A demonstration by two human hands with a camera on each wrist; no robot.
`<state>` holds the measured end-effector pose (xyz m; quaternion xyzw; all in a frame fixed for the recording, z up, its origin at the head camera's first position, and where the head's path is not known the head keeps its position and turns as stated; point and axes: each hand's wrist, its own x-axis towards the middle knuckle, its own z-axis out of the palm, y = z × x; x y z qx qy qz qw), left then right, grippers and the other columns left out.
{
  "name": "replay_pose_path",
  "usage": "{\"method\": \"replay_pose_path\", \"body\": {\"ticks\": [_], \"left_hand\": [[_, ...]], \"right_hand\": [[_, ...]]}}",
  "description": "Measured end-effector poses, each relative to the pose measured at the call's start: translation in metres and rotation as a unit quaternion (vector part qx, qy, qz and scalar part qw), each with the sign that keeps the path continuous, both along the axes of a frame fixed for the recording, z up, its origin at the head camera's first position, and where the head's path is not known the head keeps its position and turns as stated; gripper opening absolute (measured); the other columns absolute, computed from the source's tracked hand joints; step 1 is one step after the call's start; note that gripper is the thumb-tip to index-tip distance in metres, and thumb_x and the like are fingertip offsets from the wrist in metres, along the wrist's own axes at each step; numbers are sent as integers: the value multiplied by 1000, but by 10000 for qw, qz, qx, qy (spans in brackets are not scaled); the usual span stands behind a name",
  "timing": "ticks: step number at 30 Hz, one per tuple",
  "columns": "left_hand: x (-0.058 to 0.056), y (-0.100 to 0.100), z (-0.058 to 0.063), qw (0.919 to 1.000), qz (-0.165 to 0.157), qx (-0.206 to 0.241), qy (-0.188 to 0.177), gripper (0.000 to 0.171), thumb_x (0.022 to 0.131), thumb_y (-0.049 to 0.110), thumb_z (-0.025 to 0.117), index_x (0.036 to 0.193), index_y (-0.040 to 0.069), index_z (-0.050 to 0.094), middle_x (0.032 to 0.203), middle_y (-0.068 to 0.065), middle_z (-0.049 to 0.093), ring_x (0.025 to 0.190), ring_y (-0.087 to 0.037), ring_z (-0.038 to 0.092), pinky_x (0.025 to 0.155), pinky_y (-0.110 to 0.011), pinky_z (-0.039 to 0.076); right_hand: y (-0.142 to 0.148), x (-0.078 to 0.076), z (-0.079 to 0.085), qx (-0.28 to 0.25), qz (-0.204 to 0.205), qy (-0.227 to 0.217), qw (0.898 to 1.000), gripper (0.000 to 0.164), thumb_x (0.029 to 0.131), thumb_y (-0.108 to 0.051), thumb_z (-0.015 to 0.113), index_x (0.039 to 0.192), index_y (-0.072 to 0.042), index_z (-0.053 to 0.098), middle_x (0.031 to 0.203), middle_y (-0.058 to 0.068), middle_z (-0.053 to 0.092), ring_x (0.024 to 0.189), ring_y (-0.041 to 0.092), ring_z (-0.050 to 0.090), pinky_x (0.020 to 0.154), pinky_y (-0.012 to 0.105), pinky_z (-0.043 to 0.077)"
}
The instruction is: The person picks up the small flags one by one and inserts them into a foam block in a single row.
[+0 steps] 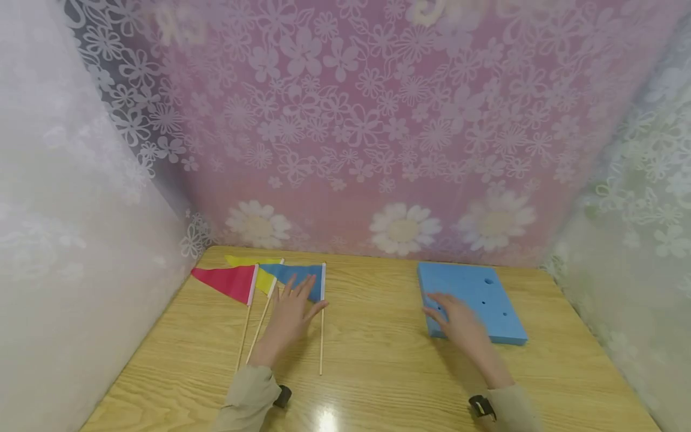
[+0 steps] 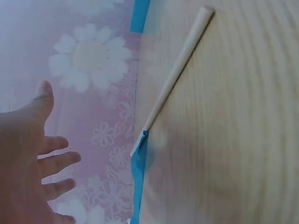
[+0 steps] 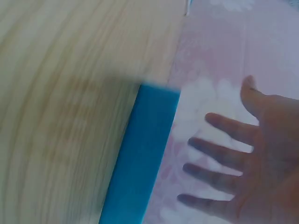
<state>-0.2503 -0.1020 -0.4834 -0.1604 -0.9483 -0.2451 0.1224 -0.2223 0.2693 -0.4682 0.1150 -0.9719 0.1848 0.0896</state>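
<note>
Beige sleeves [image 1: 245, 393] reach in on the near side of the blue board [image 1: 466, 285], both hands grasping nothing, fingers spread: the right hand [image 1: 461, 324] hovers over the board's left part, the left hand [image 1: 288, 315] over the blue flag [image 1: 278, 272], which lies well left of the board beside a yellow flag [image 1: 264, 281] and a red flag [image 1: 232, 282]. A grip on that flag would likely be surest on its bare stick [image 1: 321, 348], not its limp cloth, sparing the neighbouring sticks [image 1: 243, 336]. Bare tabletop [image 1: 372, 324] between board and flags gives room to move, though the floral backdrop [image 1: 378, 132] stands close behind the board's far edge.
</note>
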Motion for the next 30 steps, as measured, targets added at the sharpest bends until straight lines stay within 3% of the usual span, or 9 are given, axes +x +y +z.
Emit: {"method": "replay_pose_path", "body": {"ticks": [5, 7, 9, 11, 13, 17, 22, 27, 30], "left_hand": [[-12, 15, 12, 9979, -59, 331, 551, 47, 101, 37, 64, 138, 7, 62, 129, -12, 69, 120, -35, 63, 104, -53, 49], [-15, 25, 20, 9964, -109, 406, 739, 40, 101, 33, 64, 132, 7, 66, 122, -9, 72, 111, -31, 68, 96, -48, 55], [-17, 37, 28, 9955, -159, 422, 827, 36, 101, 31, 65, 130, 10, 67, 120, -6, 73, 106, -28, 70, 92, -45, 58], [-19, 51, 36, 9950, -242, 413, 879, 34, 102, 30, 65, 130, 11, 67, 120, -5, 73, 105, -27, 70, 92, -43, 58], [-21, 65, 41, 9937, -358, 348, 1007, 33, 101, 29, 65, 129, 12, 67, 119, -4, 73, 106, -26, 70, 93, -44, 57], [-23, 96, 49, 9894, -703, 263, 1243, 31, 101, 26, 66, 128, 11, 68, 118, -5, 74, 109, -26, 69, 100, -47, 53], [-28, 134, 49, 9862, -986, 217, 1314, 28, 103, 27, 63, 127, 14, 69, 119, -1, 74, 111, -21, 68, 104, -44, 51], [-35, 170, 38, 9826, -1260, 102, 1360, 28, 102, 27, 64, 126, 15, 69, 119, 1, 74, 109, -18, 69, 104, -40, 51], [-38, 192, 29, 9834, -1406, -237, 1123, 32, 102, 31, 64, 131, 17, 66, 126, 3, 71, 118, -16, 65, 108, -41, 48]], "right_hand": [[39, 2, 6, -120, -143, 365, 9992, 41, 101, -26, 65, 136, -5, 63, 132, 26, 62, 107, 45, 65, 75, 54, 56], [57, 3, 9, -94, -283, 456, 9985, 40, 101, -26, 66, 135, -5, 64, 131, 28, 62, 84, 41, 68, 56, 45, 52], [75, 4, 12, -58, -383, 524, 9979, 41, 101, -27, 65, 135, -5, 63, 131, 30, 61, 77, 40, 66, 49, 40, 45], [91, 5, 15, -61, -420, 494, 9979, 42, 101, -27, 65, 137, -5, 62, 133, 32, 59, 83, 44, 66, 52, 44, 48], [105, 5, 14, -67, -360, 544, 9978, 43, 102, -27, 64, 138, -3, 60, 134, 32, 58, 98, 49, 64, 68, 55, 53], [130, 6, 5, -4, -214, 645, 9977, 45, 100, -23, 67, 137, 2, 59, 137, 33, 55, 119, 56, 51, 94, 71, 41], [148, 6, -6, 129, -163, 596, 9980, 52, 97, -22, 70, 136, 8, 56, 140, 36, 49, 125, 61, 41, 100, 74, 33], [167, -1, -16, 11, -17, 430, 9991, 58, 97, -24, 70, 140, 12, 51, 142, 39, 44, 130, 65, 33, 103, 76, 28], [177, -3, -20, 65, 121, 283, 9995, 63, 97, -26, 69, 143, 11, 48, 146, 37, 42, 133, 65, 30, 101, 78, 28]]}}
